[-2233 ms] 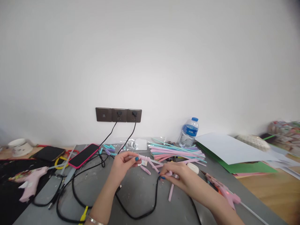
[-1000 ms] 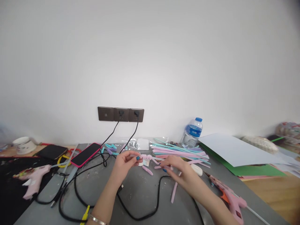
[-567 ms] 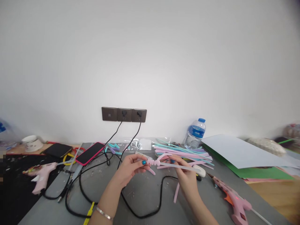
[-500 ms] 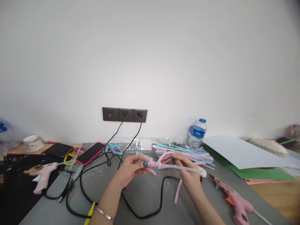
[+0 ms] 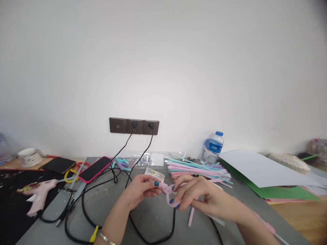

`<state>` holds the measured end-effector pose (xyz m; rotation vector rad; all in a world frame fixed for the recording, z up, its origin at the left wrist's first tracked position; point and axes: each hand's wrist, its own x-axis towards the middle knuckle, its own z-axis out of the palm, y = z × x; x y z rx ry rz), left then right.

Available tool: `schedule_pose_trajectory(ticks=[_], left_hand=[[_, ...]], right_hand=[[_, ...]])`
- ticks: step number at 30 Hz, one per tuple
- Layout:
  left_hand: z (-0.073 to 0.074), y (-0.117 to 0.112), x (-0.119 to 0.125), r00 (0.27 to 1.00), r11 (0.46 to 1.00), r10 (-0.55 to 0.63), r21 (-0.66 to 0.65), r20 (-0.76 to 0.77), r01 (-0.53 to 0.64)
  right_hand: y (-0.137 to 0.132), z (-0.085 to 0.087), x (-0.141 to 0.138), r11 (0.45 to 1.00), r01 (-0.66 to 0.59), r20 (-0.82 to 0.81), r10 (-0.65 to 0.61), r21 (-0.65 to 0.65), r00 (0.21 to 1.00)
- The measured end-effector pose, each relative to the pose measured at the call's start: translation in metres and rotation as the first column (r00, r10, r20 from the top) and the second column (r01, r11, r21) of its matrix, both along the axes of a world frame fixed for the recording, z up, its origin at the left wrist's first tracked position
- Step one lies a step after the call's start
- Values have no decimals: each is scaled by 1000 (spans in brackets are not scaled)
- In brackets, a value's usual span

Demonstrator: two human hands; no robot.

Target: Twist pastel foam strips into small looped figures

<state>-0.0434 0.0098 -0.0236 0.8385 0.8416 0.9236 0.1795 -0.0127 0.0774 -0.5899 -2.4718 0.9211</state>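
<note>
Both hands meet over the grey table and work on one pink strip piece that is wound into loops. My left hand pinches its left end between thumb and fingers. My right hand is curled around the right part, with fingers bent over the strip. A loose pink strip lies on the table under my right hand. Behind the hands lies a pile of pink, purple and teal strips.
Black cables run from the wall sockets across the table. A red-cased phone and a pink glue gun lie on the left. A water bottle and sheets of white and green paper are on the right.
My right hand has moved in from the strip pile towards the left hand and closed over the looped pink piece. The clear stick it held before is no longer visible. The view shifted slightly.
</note>
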Motion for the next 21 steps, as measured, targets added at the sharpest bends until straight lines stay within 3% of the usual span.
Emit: schedule_pose_trajectory(ticks=[4, 7, 10, 13, 16, 21], left_hand=[[3, 0, -2, 998, 999, 49, 17, -38, -49], [6, 1, -5, 992, 992, 120, 30, -29, -119], [8, 4, -8, 978, 978, 207, 36, 24, -207], [10, 4, -8, 964, 968, 243, 40, 113, -248], [12, 1, -6, 960, 976, 207, 27, 187, -215], [10, -1, 0, 943, 979, 203, -30, 263, -202]], right_hand=[[-17, -9, -2, 966, 17, 198, -70, 258, 978], [-30, -34, -4, 872, 89, 238, -228, 481, 944], [-38, -65, -3, 826, 187, 255, -367, 532, 895], [-36, -87, 2, 819, 359, 220, -490, 448, 843], [-25, -98, 5, 815, 513, 127, -559, 270, 820], [2, -103, -3, 849, 527, 33, -526, -47, 850]])
